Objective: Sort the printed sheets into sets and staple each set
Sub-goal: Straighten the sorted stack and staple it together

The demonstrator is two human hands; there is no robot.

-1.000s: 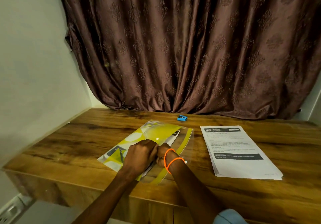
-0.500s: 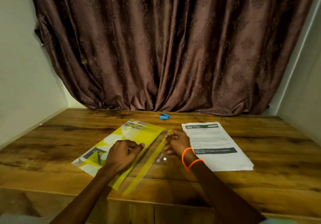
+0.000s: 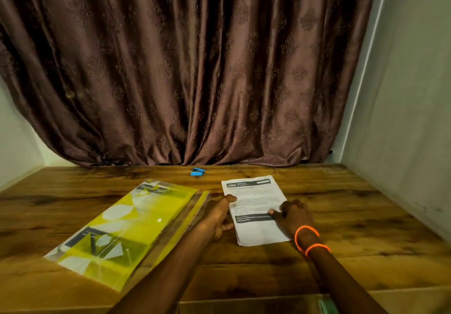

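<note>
A stack of white printed sheets [image 3: 253,191] lies on the wooden table [image 3: 366,228], right of centre. My left hand [image 3: 217,216] is at the stack's left edge, thumb on the top sheet, fingers curled at the edge. My right hand [image 3: 292,216], with orange bands at the wrist, rests on the stack's right side, fingers bent on the paper. A small blue stapler [image 3: 197,172] sits farther back near the curtain. A yellow plastic folder [image 3: 127,230] lies flat to the left, untouched.
A brown curtain [image 3: 195,69] hangs along the table's far edge. Plain walls [image 3: 402,118] close in on both sides. The table's front edge runs just below my forearms.
Both hands left the yellow folder and moved right onto the printed stack. The camera swung right, so the folder now sits farther left.
</note>
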